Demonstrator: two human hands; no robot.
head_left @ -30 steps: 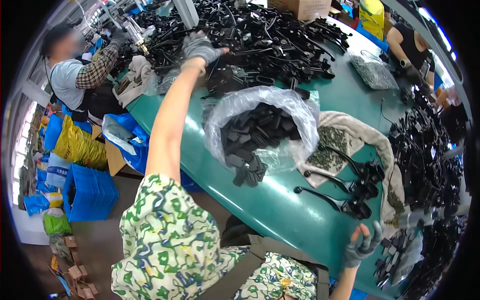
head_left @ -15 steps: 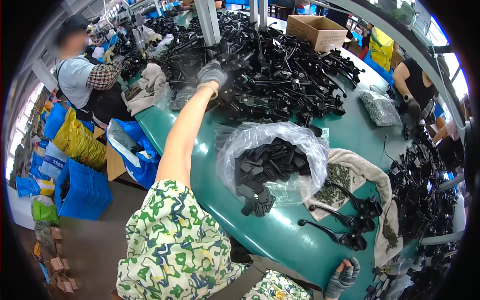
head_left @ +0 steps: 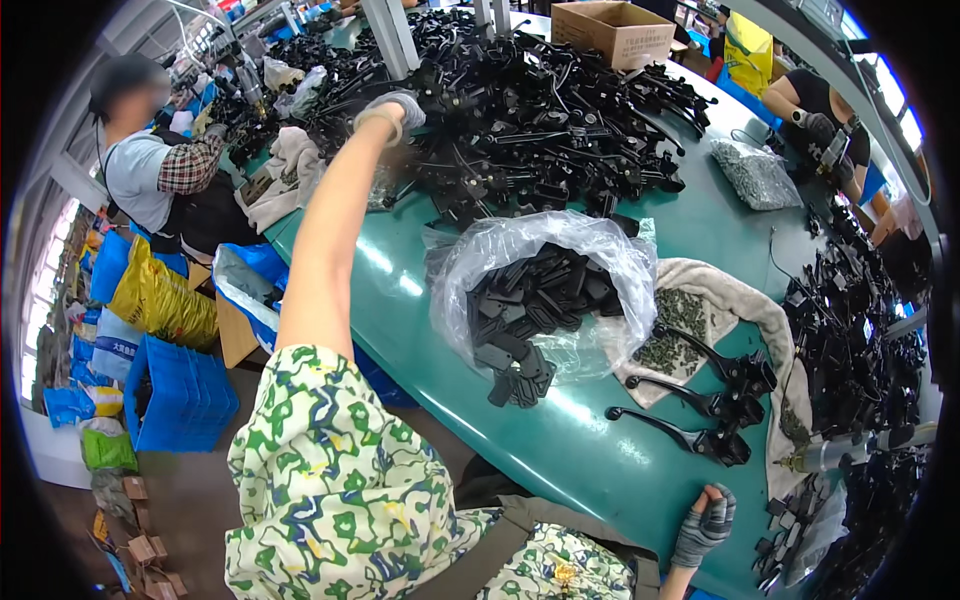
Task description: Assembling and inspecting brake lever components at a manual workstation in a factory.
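My left hand (head_left: 402, 108), in a grey glove, reaches far over the table into a large pile of black hand levers (head_left: 560, 130). Its fingers are turned away and partly smeared, so their grip does not show. Low on the right, my right hand (head_left: 704, 527), in a striped grey glove with bare fingertips, is curled at the table's near edge; whatever its palm may hold is hidden. Beyond it lie several assembled black levers (head_left: 690, 430), side by side. A clear plastic bag (head_left: 455, 305) of flat black parts (head_left: 540, 300) stands open between my hands.
A beige cloth (head_left: 770, 300) with small dark pieces borders the levers. More black parts (head_left: 850, 370) crowd the right side. A cardboard box (head_left: 612, 40) and metal posts stand behind the pile. Co-workers sit at left and right. Blue crates (head_left: 180, 395) stand on the floor.
My left hand has moved left and farther into the lever pile. My right hand stays curled near the edge. The co-worker at right has raised a gloved hand; the whole view has shifted slightly.
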